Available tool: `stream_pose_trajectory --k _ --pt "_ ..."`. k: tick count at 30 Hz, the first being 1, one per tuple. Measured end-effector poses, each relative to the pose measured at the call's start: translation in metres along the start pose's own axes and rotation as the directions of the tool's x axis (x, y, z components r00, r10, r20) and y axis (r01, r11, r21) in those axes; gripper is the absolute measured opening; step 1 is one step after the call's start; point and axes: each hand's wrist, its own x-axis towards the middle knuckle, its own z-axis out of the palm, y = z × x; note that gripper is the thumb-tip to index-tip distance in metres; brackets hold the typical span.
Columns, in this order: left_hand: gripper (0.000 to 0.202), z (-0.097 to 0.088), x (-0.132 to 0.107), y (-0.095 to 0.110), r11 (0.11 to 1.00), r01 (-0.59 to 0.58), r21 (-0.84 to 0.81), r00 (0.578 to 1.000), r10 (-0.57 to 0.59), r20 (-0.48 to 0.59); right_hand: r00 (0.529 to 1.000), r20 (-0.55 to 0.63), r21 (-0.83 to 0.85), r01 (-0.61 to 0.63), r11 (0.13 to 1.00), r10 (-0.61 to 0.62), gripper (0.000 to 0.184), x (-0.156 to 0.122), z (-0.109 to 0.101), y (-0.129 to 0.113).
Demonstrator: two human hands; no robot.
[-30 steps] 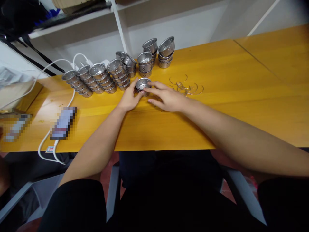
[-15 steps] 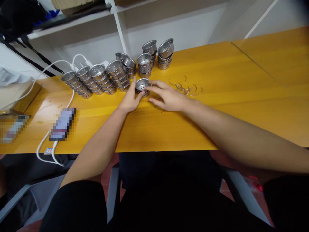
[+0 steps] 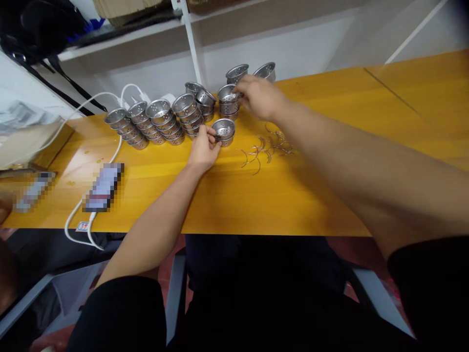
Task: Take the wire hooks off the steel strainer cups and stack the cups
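Note:
A short stack of perforated metal cups (image 3: 223, 131) stands on the table in front of me. My left hand (image 3: 203, 148) is at its left side, thumb and curled fingers against the cups. Behind it rises a taller stack of the same cups (image 3: 228, 108). My right hand (image 3: 258, 97) reaches to that stack, its fingers closed at the top cup's right rim; the fingertips are partly hidden. Thin curved metal wires (image 3: 269, 149) lie scattered to the right of the short stack, below my right forearm.
Several leaning stacks of perforated cups (image 3: 161, 117) line the back left. More cups (image 3: 266, 72) stand behind my right hand. A phone (image 3: 104, 188) with a white cable lies on the left of the wooden table (image 3: 220, 205). A shelf (image 3: 128, 34) runs along the back.
My right hand has moved from the short stack up and back to the taller stack. My left hand stays by the short stack, its fingers more curled. The view has shifted slightly.

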Motion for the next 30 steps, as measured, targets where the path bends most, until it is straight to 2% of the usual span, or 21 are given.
stream_pose_trajectory --k 1,3,7,14,19,21,24,25,27,29,30 --pt "0.033 -0.001 -0.003 0.009 1.0 0.024 0.01 0.999 -0.024 0.044 1.0 0.029 -0.019 -0.005 1.0 0.006 0.046 0.007 0.001 0.0" --pt "0.037 -0.003 -0.009 0.026 0.998 0.049 0.025 0.992 -0.052 0.112 0.997 0.077 -0.051 -0.002 0.999 0.006 0.045 0.017 0.006 0.003" --pt "0.036 -0.004 -0.013 0.041 0.997 0.083 -0.005 0.986 -0.081 0.143 0.998 0.07 -0.062 0.002 0.998 0.002 0.034 0.025 0.013 0.011" --pt "0.028 -0.004 -0.01 0.04 0.997 0.081 -0.017 0.985 -0.077 0.152 1.0 0.027 -0.035 -0.008 0.999 0.008 0.025 0.016 0.014 0.006" --pt "0.028 -0.006 -0.01 0.036 0.999 0.039 -0.009 0.989 -0.037 0.144 0.996 -0.087 0.031 -0.011 0.999 0.013 0.025 0.003 0.002 -0.001" --pt "0.031 -0.007 -0.008 0.03 1.0 -0.005 -0.02 0.994 0.007 0.111 0.992 -0.123 0.083 0.033 0.996 -0.022 0.021 -0.005 -0.008 -0.003" --pt "0.027 -0.009 -0.005 0.02 0.993 -0.119 -0.018 0.993 0.119 0.0 0.973 -0.211 0.184 0.135 0.974 -0.095 0.016 -0.031 -0.026 -0.014" --pt "0.029 -0.01 -0.004 0.017 0.985 -0.17 -0.01 0.985 0.17 -0.038 0.963 -0.248 0.21 0.163 0.964 -0.108 0.013 -0.044 -0.031 -0.02" --pt "0.063 -0.011 -0.003 0.014 0.961 -0.276 0.003 0.959 0.275 -0.065 0.965 -0.231 0.284 0.188 0.94 -0.123 0.007 -0.073 -0.037 -0.035" --pt "0.097 -0.011 -0.004 0.015 0.933 -0.359 0.004 0.933 0.359 -0.013 0.974 -0.194 0.357 0.185 0.916 -0.121 0.023 -0.103 -0.035 -0.049" --pt "0.107 -0.01 -0.006 0.017 0.922 -0.387 0.001 0.922 0.386 0.029 0.978 -0.167 0.386 0.18 0.904 -0.124 0.028 -0.116 -0.031 -0.054"
